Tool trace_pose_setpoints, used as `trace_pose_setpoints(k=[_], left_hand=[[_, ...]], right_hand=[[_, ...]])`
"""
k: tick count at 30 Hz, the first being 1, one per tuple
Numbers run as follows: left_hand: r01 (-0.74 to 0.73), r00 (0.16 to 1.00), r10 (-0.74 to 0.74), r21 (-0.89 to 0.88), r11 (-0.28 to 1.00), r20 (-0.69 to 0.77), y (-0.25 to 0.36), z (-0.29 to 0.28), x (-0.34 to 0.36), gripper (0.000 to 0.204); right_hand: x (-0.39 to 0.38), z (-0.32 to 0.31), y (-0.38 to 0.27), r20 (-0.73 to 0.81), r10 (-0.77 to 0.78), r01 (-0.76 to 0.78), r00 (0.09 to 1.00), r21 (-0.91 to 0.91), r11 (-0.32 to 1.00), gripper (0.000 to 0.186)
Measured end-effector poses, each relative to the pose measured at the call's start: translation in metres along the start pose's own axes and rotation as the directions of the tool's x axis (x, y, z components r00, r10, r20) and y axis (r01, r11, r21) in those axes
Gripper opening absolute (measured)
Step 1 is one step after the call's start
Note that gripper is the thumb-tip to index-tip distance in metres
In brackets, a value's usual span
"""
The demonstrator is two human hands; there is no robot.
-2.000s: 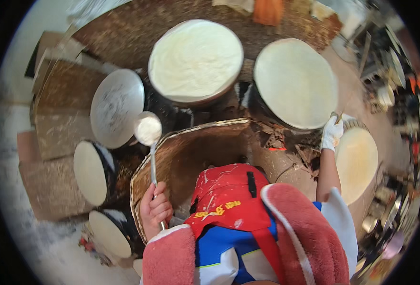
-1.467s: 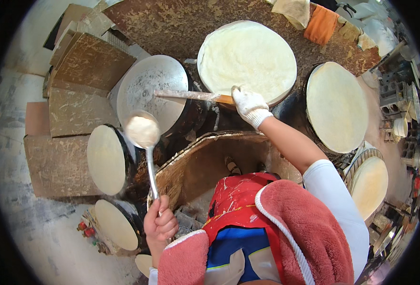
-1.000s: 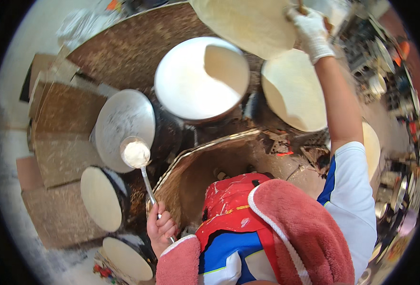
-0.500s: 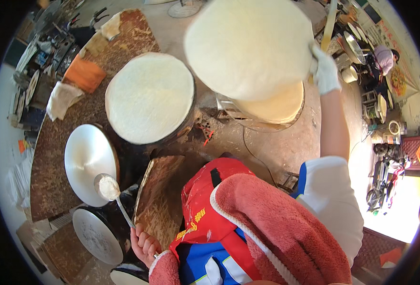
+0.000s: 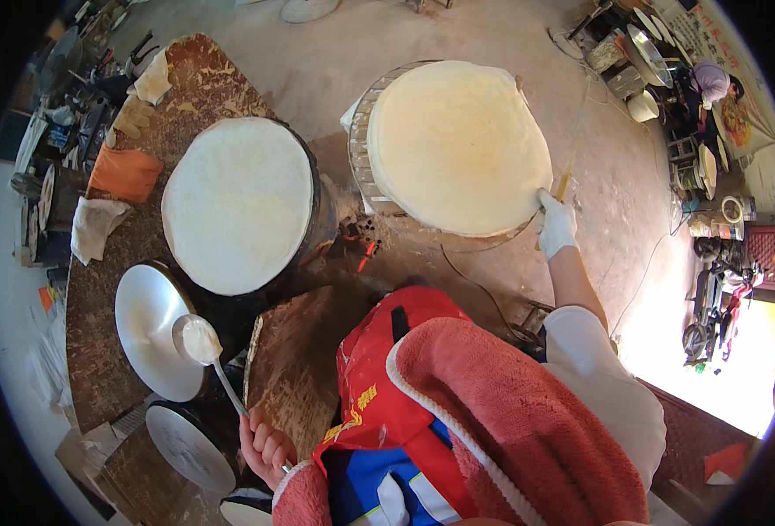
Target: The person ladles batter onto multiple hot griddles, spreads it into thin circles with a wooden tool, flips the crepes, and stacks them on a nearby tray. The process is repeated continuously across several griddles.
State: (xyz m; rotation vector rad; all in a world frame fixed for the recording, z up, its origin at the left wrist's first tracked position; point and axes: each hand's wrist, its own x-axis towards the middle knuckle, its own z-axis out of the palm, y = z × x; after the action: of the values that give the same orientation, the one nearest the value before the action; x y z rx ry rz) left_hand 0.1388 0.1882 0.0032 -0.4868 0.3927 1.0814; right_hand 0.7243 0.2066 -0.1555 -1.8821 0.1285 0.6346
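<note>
My left hand (image 5: 266,445) is closed round the handle of a metal ladle (image 5: 232,390), whose bowl holds white batter (image 5: 200,340). The ladle bowl hangs over a shiny round metal lid or pan. My right hand (image 5: 557,225), in a white glove, is at the near right edge of a stack of large round thin pancakes (image 5: 457,149). A narrow yellowish stick (image 5: 564,186) sticks out from its fingers. The stack rests on a round slatted rack (image 5: 363,167). Left of it, a pale round sheet of batter (image 5: 238,206) covers a dark round griddle.
A worn brown curved board (image 5: 98,307) runs along the left, bearing an orange cloth (image 5: 126,174) and a whitish cloth (image 5: 96,228). Nearer me are a shiny round pan (image 5: 155,329) and another round plate (image 5: 190,447). A person (image 5: 712,83) is far right.
The pancake that hung raised in front of my right hand now lies flat on the stack. My right hand has come down and nearer. My left hand still holds the ladle.
</note>
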Motion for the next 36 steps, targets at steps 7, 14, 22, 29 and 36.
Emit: trace_pose_setpoints(k=[7,14,22,29,36], left_hand=[[-0.018,1.000,0.018,-0.015,1.000,0.016,-0.009,-0.014,-0.002,0.031],[-0.078,0.996,0.081,-0.111,0.991,0.024,-0.025,-0.034,-0.021,0.031],[-0.163,0.955,0.235,-0.346,0.924,0.179,-0.056,-0.097,-0.073,0.029],[-0.497,0.808,0.573,-0.364,0.788,0.137,-0.135,-0.210,-0.146,0.037],[-0.963,0.210,0.865,-0.247,0.104,-0.456,-0.341,-0.339,-0.222,0.039]], right_hand=[[-0.037,0.019,0.002,-0.047,0.066,-0.069,0.997,-0.061,0.996,0.030],[-0.018,0.012,0.026,0.083,0.001,0.007,0.997,-0.102,0.995,0.032],[0.061,-0.031,-0.027,0.282,-0.689,0.490,0.667,-0.863,0.121,0.047],[-0.161,0.157,-0.021,0.940,-0.340,0.981,0.036,0.033,0.194,0.035],[-0.459,0.008,0.195,0.160,0.557,0.416,-0.815,0.832,0.368,0.037]])
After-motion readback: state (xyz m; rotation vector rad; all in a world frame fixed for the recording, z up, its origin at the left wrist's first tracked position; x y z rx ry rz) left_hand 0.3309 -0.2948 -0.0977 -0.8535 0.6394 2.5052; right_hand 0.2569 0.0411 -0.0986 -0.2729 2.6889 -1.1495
